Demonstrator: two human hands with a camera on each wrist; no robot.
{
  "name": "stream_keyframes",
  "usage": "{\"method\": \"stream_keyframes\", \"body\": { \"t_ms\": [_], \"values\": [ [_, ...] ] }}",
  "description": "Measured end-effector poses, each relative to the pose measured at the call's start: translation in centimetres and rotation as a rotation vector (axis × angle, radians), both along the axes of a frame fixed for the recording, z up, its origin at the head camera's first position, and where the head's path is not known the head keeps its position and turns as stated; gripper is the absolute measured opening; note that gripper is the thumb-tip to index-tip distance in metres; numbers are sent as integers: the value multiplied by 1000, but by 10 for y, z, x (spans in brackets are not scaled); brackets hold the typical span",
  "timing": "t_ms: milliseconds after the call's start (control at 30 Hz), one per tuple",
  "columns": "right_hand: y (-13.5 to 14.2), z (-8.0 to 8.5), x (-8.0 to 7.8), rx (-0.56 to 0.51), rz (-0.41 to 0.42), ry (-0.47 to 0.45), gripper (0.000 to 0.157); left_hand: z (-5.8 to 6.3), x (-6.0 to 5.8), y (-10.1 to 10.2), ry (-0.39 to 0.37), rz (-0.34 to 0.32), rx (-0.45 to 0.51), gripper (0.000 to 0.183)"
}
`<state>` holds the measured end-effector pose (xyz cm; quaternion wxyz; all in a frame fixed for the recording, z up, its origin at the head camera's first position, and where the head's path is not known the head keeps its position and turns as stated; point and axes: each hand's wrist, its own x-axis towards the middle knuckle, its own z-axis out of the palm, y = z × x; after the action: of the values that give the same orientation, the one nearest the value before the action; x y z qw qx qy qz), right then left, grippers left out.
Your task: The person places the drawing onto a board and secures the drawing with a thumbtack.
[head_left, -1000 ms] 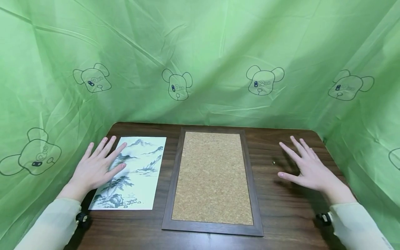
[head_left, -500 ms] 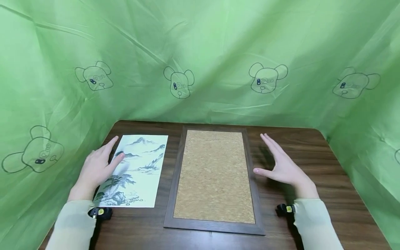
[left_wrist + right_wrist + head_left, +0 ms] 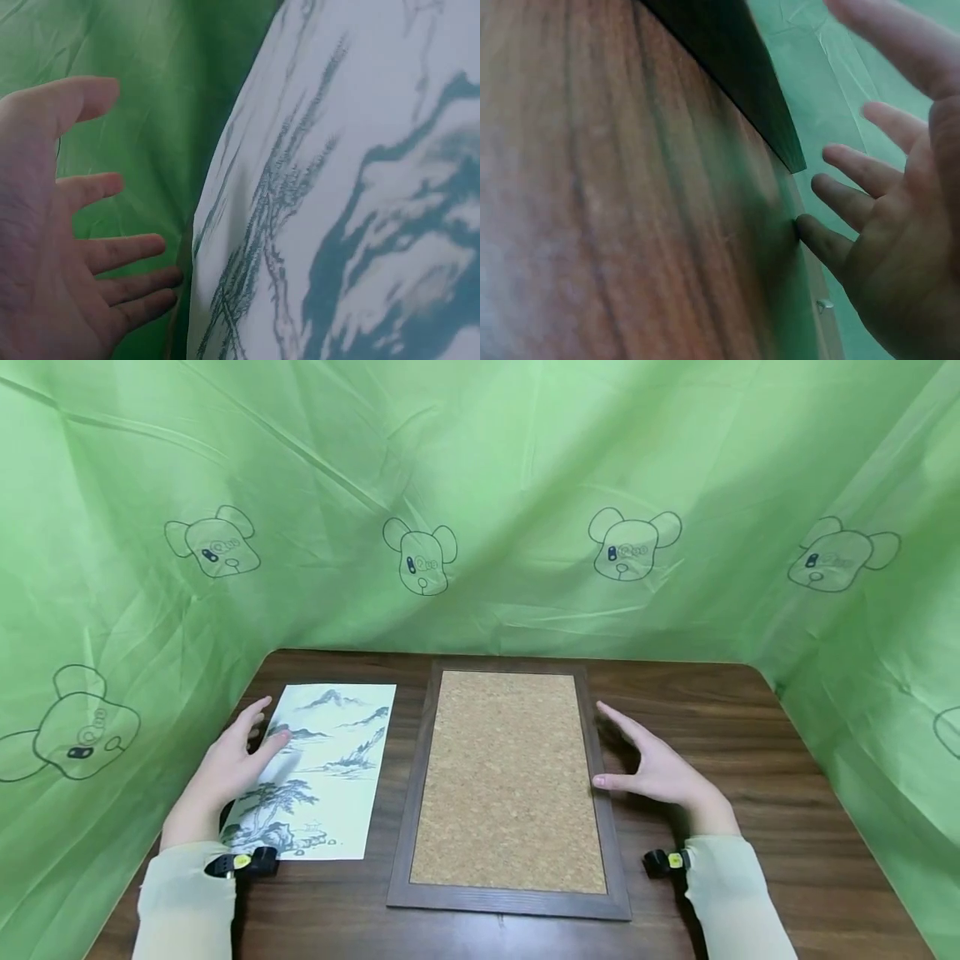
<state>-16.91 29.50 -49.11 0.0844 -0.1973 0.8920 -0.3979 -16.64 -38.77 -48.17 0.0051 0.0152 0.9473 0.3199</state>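
A white sheet with an ink landscape print (image 3: 337, 793) lies on the left of the table. My left hand (image 3: 225, 768) is at its left edge, thumb over the sheet, fingers loosely bent and holding nothing. The left wrist view has this hand (image 3: 75, 247) beside the print, with a gap between thumb and fingers. In the middle lies a dark wooden frame (image 3: 510, 903) with a cork panel (image 3: 517, 785) inside. My right hand (image 3: 667, 777) is at the frame's right side, thumb and fingers apart; whether the fingertips touch the rim, I cannot tell.
The dark wood-grain table (image 3: 697, 702) has its far edge against a green curtain (image 3: 495, 468) with printed bear heads. The curtain also hangs along both sides. A small black camera sits at each wrist, the left one (image 3: 262, 862) overlapping the print's lower edge.
My right hand has come left across the table to the frame's right side. My left hand has turned from flat and spread to side-on, its fingers bending. Sheet and frame stay put.
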Motion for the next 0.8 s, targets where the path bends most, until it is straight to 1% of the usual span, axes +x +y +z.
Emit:
{"method": "stream_keyframes", "body": {
  "t_ms": [133,367,500,600,700,800],
  "values": [
    [0,-7,-5,36,18,-35,111,2,0,-4,-15,-30,10,92],
    [6,-13,-8,23,71,-50,111,-9,0,-10,-29,-60,63,97],
    [5,-14,-9,20,85,-65,110,-12,3,-15,-51,-47,76,101],
    [3,-15,-11,17,93,-62,112,-13,5,-20,-44,-34,60,102],
    [2,-15,-12,14,100,-58,115,-15,5,-25,-32,-22,40,102],
    [2,-16,-13,15,104,-64,115,-18,2,-26,-44,-17,30,106]
  ]
}}
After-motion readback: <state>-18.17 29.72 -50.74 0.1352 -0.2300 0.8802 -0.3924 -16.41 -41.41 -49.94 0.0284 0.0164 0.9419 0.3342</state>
